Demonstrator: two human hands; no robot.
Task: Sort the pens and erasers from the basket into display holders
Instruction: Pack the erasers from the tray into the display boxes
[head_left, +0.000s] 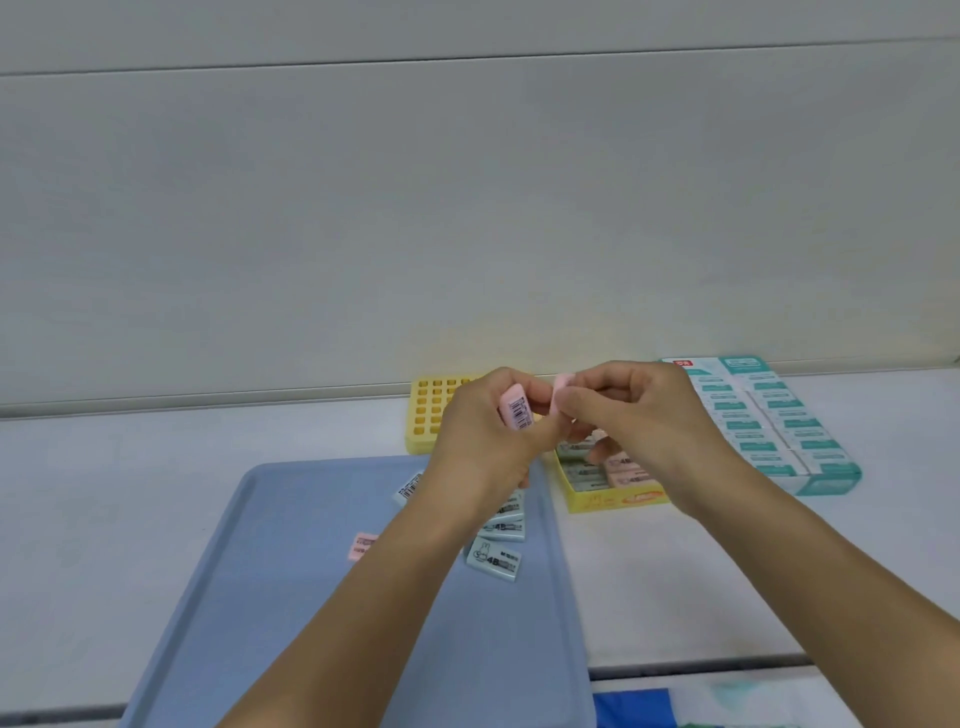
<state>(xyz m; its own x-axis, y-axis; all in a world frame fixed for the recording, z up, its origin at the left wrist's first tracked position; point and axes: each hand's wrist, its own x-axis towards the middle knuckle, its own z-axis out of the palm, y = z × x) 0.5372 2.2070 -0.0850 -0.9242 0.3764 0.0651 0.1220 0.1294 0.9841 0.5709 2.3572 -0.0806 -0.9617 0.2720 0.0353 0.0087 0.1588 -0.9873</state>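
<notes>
Pink erasers (517, 413) in 2 raised hands (485, 431)

Two bare forearms reach in from the near edge, ending in a left hand (485, 434) and right hand (641, 415). Both arms are uncovered up to the frame edge. Fingernails look short and plain.

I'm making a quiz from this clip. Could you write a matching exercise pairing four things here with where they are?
Things:
1. barcoded pink eraser
2. rabbit-print blue eraser
3. yellow grid holder
4. teal box

Places:
A. far right on the table
B. in the left hand
C. behind the tray's far edge
D. lying on the blue tray

Pairs: 1-B, 2-D, 3-C, 4-A
</notes>
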